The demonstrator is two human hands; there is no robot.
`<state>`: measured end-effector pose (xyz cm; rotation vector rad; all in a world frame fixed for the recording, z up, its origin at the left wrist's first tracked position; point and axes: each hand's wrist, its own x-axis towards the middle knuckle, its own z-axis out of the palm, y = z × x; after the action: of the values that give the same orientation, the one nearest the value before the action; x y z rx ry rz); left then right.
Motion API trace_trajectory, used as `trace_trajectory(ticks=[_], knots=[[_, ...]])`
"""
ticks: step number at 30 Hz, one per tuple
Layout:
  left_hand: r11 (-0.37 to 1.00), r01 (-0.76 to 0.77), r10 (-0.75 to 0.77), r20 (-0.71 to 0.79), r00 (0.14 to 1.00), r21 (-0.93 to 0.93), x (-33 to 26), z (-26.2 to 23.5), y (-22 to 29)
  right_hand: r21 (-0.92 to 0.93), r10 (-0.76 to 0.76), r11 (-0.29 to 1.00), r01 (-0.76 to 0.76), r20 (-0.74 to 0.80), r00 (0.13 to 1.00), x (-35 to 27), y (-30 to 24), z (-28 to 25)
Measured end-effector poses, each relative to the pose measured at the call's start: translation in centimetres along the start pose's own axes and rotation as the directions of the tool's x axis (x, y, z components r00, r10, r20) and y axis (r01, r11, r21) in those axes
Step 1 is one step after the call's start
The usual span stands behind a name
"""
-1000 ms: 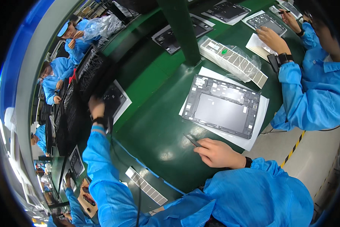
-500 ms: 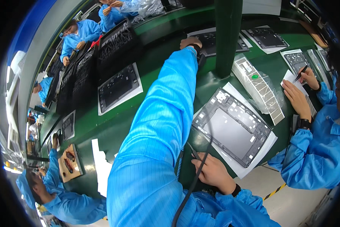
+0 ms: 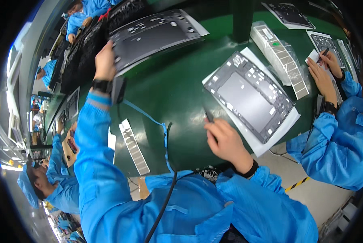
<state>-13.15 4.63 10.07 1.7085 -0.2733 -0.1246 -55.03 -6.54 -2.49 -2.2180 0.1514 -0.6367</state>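
your left hand [image 3: 105, 61] is stretched far out across the green worktop [image 3: 169, 93], its grip clenched on the near edge of a dark grey panel [image 3: 153, 36] that lies at the far side of the worktop, tilted up slightly where you hold it. a black wrist strap [image 3: 101, 86] sits on that wrist, and a thin blue coiled cord [image 3: 149, 118] runs from it back over the worktop toward your chest.

your right hand [image 3: 226, 139] rests near the front edge of the worktop, its grip closed around a small dark tool [image 3: 209, 117] whose tip points away from you. just beside that hand, to its right, a second dark grey panel [image 3: 250, 95] lies flat on a white sheet [image 3: 270, 139], turned at an angle, with small white labels scattered around its frame.

beyond that panel a clear bag of white label strips [image 3: 280, 56] lies on the worktop. near your left sleeve a single white strip of labels [image 3: 133, 146] lies flat on the green surface.

to your right a co-worker in a blue coat bends over the worktop; one of that person's hands [image 3: 331, 60] holds a dark pen-like tool over another small panel [image 3: 325, 40]. to your left, further people in blue coats and caps work along the same line, with more dark panels laid out in a row [image 3: 84, 56].
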Motion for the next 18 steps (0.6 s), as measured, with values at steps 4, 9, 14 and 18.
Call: trace_trajectory(ticks=[4, 9, 14, 18], knots=[[0.963, 0.227, -0.238, -0.067, 0.969, -0.143, -12.3, -7.3, -2.4, 0.112, 0.091, 0.991, -0.074, -0.156, 0.984, 0.1, 0.0, 0.3], [0.953, 0.268, -0.235, -0.216, 0.948, 0.14, -23.1, -8.8, -7.3, 0.091, -0.054, 0.993, 0.075, -0.215, 0.975, 0.3, -0.4, 0.8], [0.973, 0.228, -0.229, -0.135, 0.964, -0.028, -26.0, -8.2, -9.9, -0.211, -0.074, 0.975, 0.064, -0.041, 0.996, 0.5, -0.6, 1.2], [0.771, -0.066, 0.088, -0.003, 0.996, 0.634, -27.5, -10.0, -9.8, -0.313, -0.065, 0.948, 0.062, 0.001, 0.998, 0.3, -0.7, 1.6]])
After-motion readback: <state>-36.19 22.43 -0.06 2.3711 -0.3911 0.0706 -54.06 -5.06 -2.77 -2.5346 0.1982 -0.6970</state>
